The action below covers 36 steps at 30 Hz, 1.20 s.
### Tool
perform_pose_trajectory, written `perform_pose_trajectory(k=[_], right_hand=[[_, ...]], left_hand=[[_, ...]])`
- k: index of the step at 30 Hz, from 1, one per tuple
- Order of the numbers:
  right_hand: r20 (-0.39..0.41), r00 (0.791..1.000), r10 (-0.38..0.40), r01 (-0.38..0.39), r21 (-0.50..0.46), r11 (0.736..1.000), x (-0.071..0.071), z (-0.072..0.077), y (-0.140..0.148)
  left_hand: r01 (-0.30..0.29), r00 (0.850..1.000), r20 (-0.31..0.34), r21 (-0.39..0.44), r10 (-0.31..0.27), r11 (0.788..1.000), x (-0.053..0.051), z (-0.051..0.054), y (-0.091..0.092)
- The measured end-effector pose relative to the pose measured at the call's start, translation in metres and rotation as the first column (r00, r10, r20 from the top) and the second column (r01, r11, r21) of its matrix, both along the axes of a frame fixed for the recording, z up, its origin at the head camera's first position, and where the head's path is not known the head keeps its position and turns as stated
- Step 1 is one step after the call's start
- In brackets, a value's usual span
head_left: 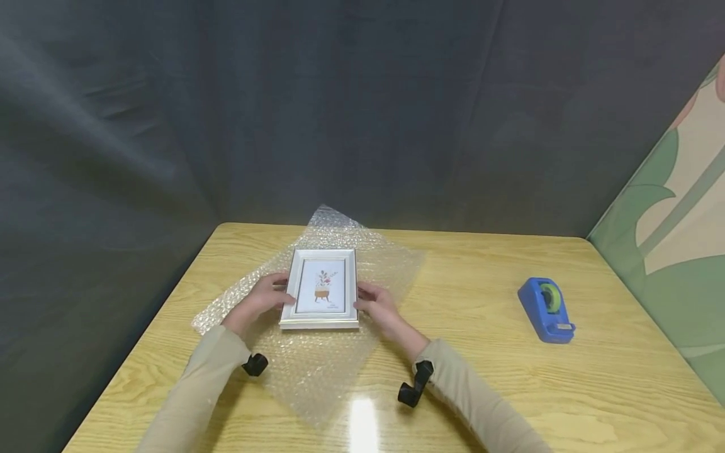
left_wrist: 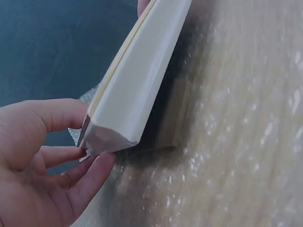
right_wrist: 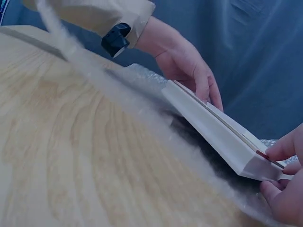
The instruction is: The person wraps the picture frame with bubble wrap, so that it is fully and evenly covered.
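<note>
A silver-white picture frame [head_left: 321, 321] with a flower-vase print faces up over a sheet of bubble wrap [head_left: 317, 371]. My left hand [head_left: 259, 302] grips its left edge, thumb on top. On the opposite edge, my right hand [head_left: 382, 308] holds it the same way. The left wrist view shows the frame's pale side [left_wrist: 142, 71] raised above the wrap, with a dark shadow beneath it. In the right wrist view the frame [right_wrist: 222, 137] slants between both hands, and part of the right hand [right_wrist: 286, 189] is cut off by the view's edge.
A blue tape dispenser [head_left: 546, 311] with a green roll stands on the right of the wooden table [head_left: 464, 296]. Dark cloth [head_left: 362, 113] hangs behind the table and along its left side. A leaf-patterned panel [head_left: 680, 239] borders the right.
</note>
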State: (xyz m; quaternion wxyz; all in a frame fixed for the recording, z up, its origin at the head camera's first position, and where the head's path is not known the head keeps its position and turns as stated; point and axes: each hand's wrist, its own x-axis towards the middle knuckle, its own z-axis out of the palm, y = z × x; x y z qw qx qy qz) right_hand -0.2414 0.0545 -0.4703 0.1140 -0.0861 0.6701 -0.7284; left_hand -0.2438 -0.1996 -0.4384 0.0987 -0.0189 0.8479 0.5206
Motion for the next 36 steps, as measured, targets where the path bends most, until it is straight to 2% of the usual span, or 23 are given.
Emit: perform_pose_trajectory(k=[5, 10, 13, 17, 20, 25, 30, 34, 36], right_hand=[[-0.056, 0.998, 0.03, -0.027, 0.059, 0.998, 0.001, -0.005, -0.002], [-0.141, 0.989, 0.044, -0.018, 0.179, 0.984, 0.0, -0.004, -0.002], [-0.193, 0.98, 0.057, -0.006, 0.254, 0.967, 0.0, -0.002, 0.001], [-0.222, 0.969, 0.106, -0.028, 0.329, 0.944, 0.003, 0.0, 0.009], [-0.226, 0.959, 0.169, -0.076, 0.37, 0.926, 0.007, 0.0, 0.016], [-0.271, 0.92, 0.282, -0.166, 0.383, 0.909, 0.01, -0.002, 0.024], [-0.324, 0.888, 0.326, -0.188, 0.392, 0.901, 0.011, -0.004, 0.022], [-0.34, 0.881, 0.33, -0.18, 0.403, 0.897, 0.012, -0.002, 0.019], [-0.346, 0.879, 0.328, -0.174, 0.408, 0.896, 0.015, 0.004, 0.018]], left_hand=[[0.019, 0.999, -0.034, -0.096, -0.023, 0.995, 0.0, -0.006, -0.002], [0.027, 0.999, -0.024, -0.08, -0.029, 0.996, 0.002, -0.008, -0.002], [0.045, 0.998, -0.032, -0.118, -0.049, 0.992, 0.006, -0.009, -0.002], [0.103, 0.992, -0.057, -0.199, -0.116, 0.975, 0.019, -0.008, -0.008], [0.164, 0.981, -0.068, -0.216, -0.183, 0.962, 0.033, -0.006, -0.013], [0.203, 0.969, -0.09, -0.234, -0.229, 0.951, 0.047, -0.005, -0.015], [0.18, 0.972, -0.106, -0.25, -0.211, 0.951, 0.051, -0.005, -0.014], [0.15, 0.98, -0.088, -0.262, -0.179, 0.953, 0.052, -0.002, -0.012], [0.141, 0.983, -0.077, -0.259, -0.166, 0.956, 0.052, -0.001, -0.012]])
